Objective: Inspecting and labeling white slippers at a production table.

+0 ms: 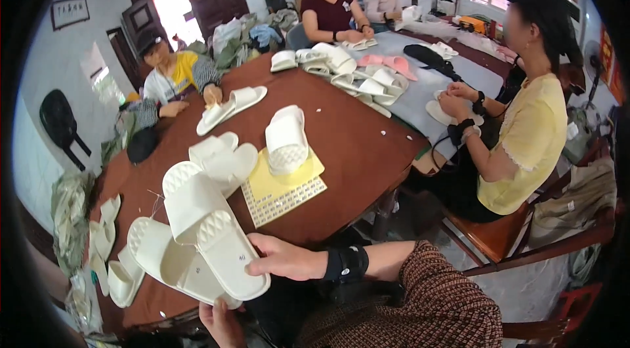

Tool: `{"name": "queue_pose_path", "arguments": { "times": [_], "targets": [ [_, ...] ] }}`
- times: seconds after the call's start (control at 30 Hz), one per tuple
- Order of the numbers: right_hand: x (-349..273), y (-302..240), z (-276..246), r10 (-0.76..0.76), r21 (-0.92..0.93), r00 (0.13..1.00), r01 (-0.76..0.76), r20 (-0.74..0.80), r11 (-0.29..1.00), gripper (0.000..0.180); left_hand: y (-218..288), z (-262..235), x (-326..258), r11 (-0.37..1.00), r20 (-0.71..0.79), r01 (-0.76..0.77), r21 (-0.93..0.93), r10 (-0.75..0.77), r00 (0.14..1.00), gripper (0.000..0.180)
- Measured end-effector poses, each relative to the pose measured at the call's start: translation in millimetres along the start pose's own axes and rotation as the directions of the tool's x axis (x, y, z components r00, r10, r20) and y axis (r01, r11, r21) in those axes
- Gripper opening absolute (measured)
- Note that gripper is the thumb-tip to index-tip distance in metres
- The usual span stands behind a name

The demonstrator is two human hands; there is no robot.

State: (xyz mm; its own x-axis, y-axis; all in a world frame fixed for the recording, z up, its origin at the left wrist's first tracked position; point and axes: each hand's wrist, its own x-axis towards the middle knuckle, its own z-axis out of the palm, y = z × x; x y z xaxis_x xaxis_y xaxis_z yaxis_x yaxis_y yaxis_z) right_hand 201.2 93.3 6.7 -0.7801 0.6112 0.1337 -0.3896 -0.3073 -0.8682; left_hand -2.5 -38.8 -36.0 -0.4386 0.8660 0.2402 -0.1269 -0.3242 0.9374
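Note:
Two white slippers are held in front of me, toes pointing away and overlapping. My right hand (285,257) pinches the heel of the upper slipper (226,249), thumb on the footbed; a black band is round that wrist. My left hand (222,323), lower down, grips the heel of the lower slipper (157,253), its fingers partly hidden. Small dark print shows on both footbeds. Just beyond them lie more white slippers (226,161). A sheet of stickers with a yellow backing (282,204) lies to the right, with another white slipper pair (287,144) on its far part.
The brown-covered table (354,171) spreads ahead. Loose slippers (125,276) lie at its left edge. A slipper heap (348,66), including a pink one (392,64), sits at the far right. Several co-workers sit around; one in yellow (525,125) handles a slipper. Bags (72,217) are piled at left.

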Motion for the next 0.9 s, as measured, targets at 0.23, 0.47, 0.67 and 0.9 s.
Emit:
{"name": "queue_pose_path", "arguments": {
  "times": [0.23, 0.47, 0.67, 0.9],
  "targets": [
    [-13.1, -12.2, 0.1, -0.116, 0.233, 0.993, 0.106, 0.032, 0.967, 0.061, 40.2, 47.8, 3.0, 0.988, 0.217, 0.151, -0.025, -0.142, 0.966, 0.035],
    [-29.1, -37.2, -20.4, -0.235, 0.203, 0.962, 0.26, -0.14, 0.944, 0.063, 20.4, 85.9, 21.6, 0.974, 0.233, 0.089, 0.21, -0.138, 0.963, 0.026],
    [-43.2, -70.6, -59.0, -0.448, 0.038, 0.829, 0.487, -0.336, 0.873, 0.055, 29.2, 93.9, 33.7, 0.915, 0.345, -0.08, 0.394, -0.067, 0.936, 0.018],
    [-50.6, -125.8, -144.3, -0.659, -0.315, 0.592, 0.585, -0.464, 0.748, 0.046, 20.1, 28.4, 57.4, 0.313, 0.387, -0.478, 0.821, 0.312, 0.868, 0.006]
  ]
}}
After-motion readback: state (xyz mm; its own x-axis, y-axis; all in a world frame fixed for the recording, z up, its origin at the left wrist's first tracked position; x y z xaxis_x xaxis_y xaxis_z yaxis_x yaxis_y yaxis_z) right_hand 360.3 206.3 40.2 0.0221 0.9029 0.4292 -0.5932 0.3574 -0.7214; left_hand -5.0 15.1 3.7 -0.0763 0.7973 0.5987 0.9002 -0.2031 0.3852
